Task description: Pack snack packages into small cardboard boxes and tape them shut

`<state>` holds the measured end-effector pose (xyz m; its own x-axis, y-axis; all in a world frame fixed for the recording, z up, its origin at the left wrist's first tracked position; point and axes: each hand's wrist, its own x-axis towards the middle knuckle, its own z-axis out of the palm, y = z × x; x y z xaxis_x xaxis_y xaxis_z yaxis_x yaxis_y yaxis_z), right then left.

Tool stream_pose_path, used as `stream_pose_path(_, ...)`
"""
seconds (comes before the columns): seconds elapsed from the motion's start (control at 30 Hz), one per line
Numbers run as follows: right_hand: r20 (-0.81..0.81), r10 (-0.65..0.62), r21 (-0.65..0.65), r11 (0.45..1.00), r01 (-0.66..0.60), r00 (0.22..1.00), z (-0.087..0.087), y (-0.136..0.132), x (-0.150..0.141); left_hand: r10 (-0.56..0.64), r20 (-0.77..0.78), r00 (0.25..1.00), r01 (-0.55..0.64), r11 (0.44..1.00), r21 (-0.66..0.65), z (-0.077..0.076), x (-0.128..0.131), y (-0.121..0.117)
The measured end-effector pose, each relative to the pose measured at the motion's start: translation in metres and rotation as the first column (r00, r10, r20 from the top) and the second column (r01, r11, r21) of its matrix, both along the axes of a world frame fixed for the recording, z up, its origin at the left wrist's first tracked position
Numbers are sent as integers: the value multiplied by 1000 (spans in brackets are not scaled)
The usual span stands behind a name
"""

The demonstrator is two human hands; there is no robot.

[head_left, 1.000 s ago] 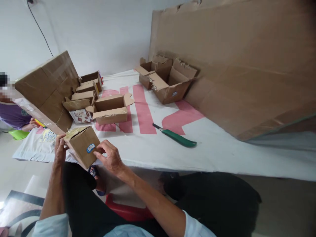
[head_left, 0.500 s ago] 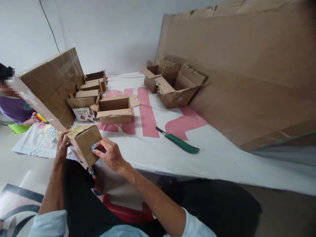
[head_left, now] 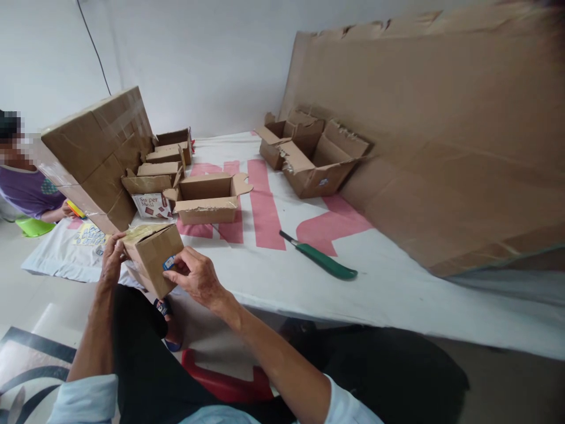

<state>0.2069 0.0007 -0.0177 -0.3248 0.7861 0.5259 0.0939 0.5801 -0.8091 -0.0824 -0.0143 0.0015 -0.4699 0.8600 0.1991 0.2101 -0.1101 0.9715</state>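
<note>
My left hand [head_left: 113, 259] grips a small taped cardboard box [head_left: 155, 252] by its left side, holding it tilted just off the table's front edge. On the box's right face sits a small blue sticker [head_left: 168, 262]. The thumb and fingers of my right hand [head_left: 196, 275] are pinched together at the sticker's right edge, touching the box. Farther back on the table stands an open cardboard box [head_left: 206, 211], with a white "Super Meal" box [head_left: 153, 205] to its left.
A tool with a curved green handle [head_left: 329, 262] lies on the white cloth. Two torn open boxes [head_left: 315, 179] stand near a large cardboard sheet [head_left: 424, 135]. Behind a big box [head_left: 99, 156] at left, another person [head_left: 30, 191] holds something yellow. Below is a red stool [head_left: 225, 380].
The view has shifted slightly. Both hands keep their places on the box, and my right fingertips remain at the blue sticker, more of which now shows.
</note>
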Motion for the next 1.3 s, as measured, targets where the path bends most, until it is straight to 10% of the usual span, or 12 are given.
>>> stream_pose_path(1.3,-204,-92,-39,996,86,975,-10,-10,-1,21,-21,1000,-22,998,-59,12,10,-1)
